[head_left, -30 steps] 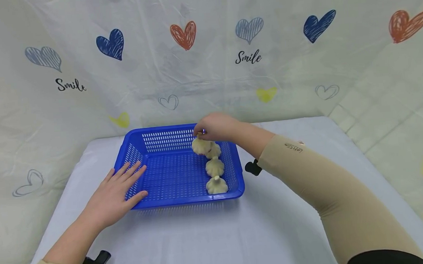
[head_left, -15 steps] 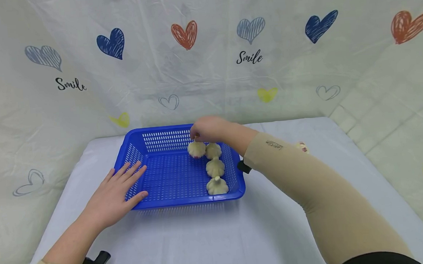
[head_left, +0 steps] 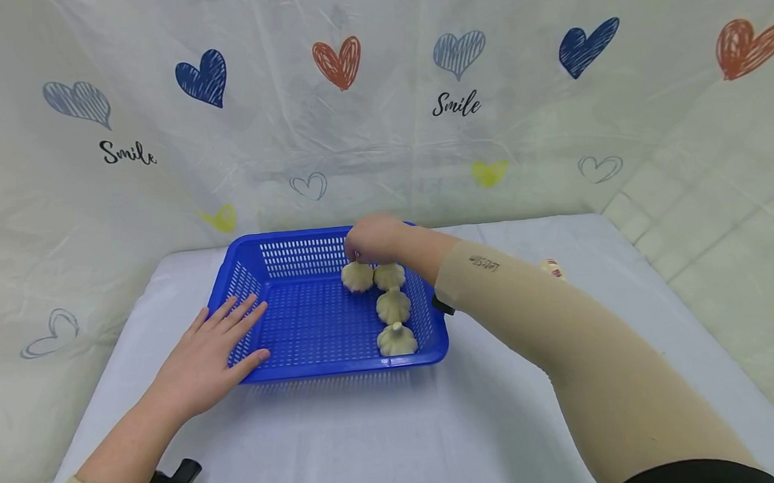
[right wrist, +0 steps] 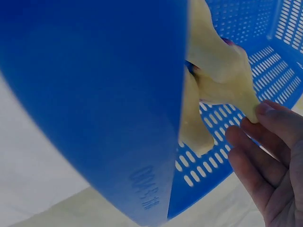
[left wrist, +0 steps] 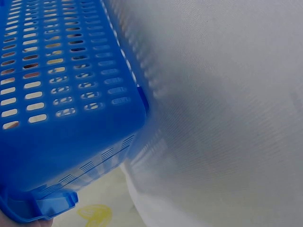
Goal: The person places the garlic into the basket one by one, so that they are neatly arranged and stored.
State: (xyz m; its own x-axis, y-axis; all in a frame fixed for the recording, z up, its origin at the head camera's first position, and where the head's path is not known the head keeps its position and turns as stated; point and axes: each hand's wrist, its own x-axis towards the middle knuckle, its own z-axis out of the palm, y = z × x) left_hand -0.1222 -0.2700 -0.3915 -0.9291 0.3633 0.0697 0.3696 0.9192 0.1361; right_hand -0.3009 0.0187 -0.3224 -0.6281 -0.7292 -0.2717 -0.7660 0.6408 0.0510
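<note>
Four garlic bulbs [head_left: 393,307] in a basket [head_left: 328,368]

Right hand [head_left: 376,240] pinches one stem [right wrist: 247,106], bulb [head_left: 357,279] just below; left hand [head_left: 211,359] spread wide.

A curtained-off tabletop corner in a room of uncertain kind.
A pale, creased, plastic-looking curtain [head_left: 394,137] printed with orange-red, blue and yellow hearts [head_left: 338,64] and black cursive "Smile" lettering [head_left: 456,104] hangs behind and on both sides of a white-cloth-covered table [head_left: 372,434], screening the surroundings, so home, office or lab cannot be told.
</note>
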